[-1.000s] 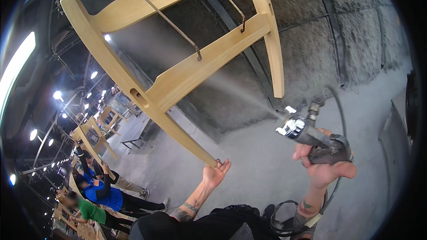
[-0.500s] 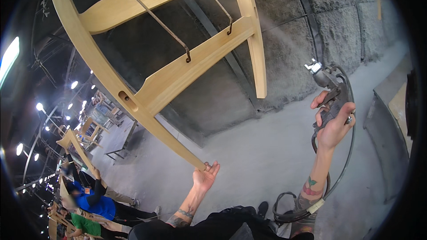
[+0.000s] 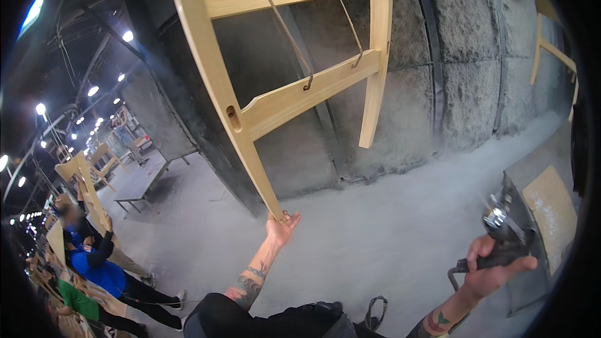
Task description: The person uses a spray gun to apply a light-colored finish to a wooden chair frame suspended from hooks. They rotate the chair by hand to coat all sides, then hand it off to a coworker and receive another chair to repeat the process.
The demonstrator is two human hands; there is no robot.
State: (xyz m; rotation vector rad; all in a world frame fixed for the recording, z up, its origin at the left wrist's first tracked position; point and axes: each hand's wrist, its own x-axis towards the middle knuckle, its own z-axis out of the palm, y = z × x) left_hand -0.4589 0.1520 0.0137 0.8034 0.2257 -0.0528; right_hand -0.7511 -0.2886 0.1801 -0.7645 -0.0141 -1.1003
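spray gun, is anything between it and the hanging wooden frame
Nothing visible. The right hand holds the spray gun low at the right, and only open air over the grey floor separates it from the frame, which hangs on wire hooks. The left hand touches the frame's lowest leg tip.

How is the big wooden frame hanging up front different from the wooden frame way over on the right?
The pale wooden chair frame on wire hooks looks large and close, and the left hand touches its leg tip. The second pale wooden frame by the far right wall looks small, is partly cut off, and nobody touches it. Both are bare light wood.
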